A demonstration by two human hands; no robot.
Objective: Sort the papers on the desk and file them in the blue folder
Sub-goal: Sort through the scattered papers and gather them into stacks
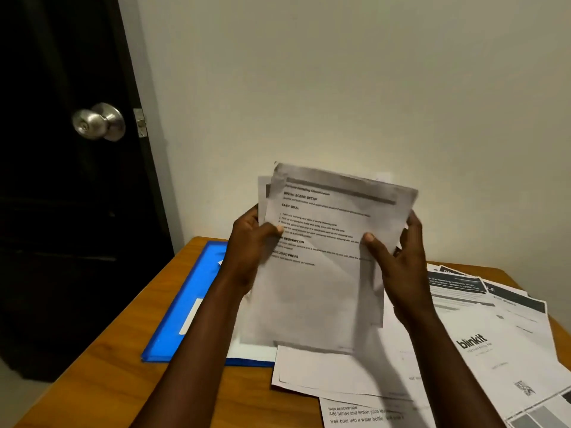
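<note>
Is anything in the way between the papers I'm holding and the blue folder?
Partly. The left hand and right hand hold the paper stack above the desk. The blue folder lies lower left, seemingly closed; your left forearm crosses over it and a loose sheet overlaps its near right corner.

You get dim, warm light; the papers [327, 273] you hold are blurred, and the door [61, 196] sinks into black.
</note>
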